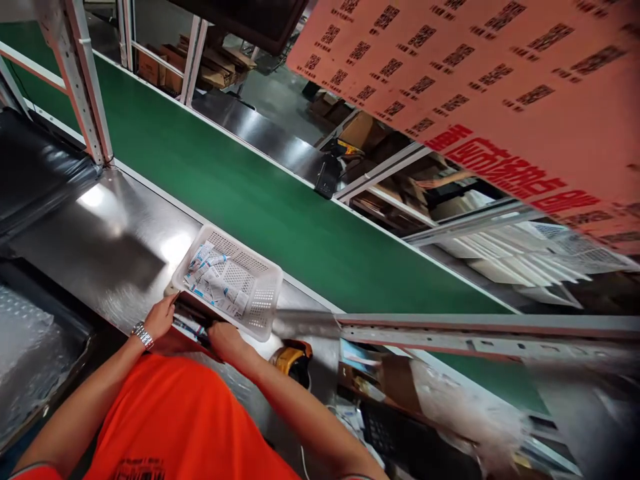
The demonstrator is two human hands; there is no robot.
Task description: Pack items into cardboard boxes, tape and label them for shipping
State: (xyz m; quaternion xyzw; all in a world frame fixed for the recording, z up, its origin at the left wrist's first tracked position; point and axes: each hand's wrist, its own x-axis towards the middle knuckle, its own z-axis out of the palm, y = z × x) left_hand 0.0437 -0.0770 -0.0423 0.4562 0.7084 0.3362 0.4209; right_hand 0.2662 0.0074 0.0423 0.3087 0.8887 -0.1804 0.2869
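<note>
A white perforated plastic basket (273, 293) stands on the metal worktop against the belt. Several small white and blue printed packets (205, 270) lie inside it, mostly toward its left side. Just in front of the basket, my left hand (159, 317) is closed at the left end of a dark brown flat piece (197, 307). My right hand (227, 341) is curled at its right end, beside the basket's near side. Between the hands, white and blue items show below the dark piece. What exactly either hand grips is hidden or too small to make out.
A green conveyor belt (240, 187) crosses beyond the worktop (120, 247). A yellow and black device (293, 360) sits right of my right hand. Metal posts rise at left and right. A pink printed board (450, 80) hangs upper right. Bubble wrap (30, 360) lies left.
</note>
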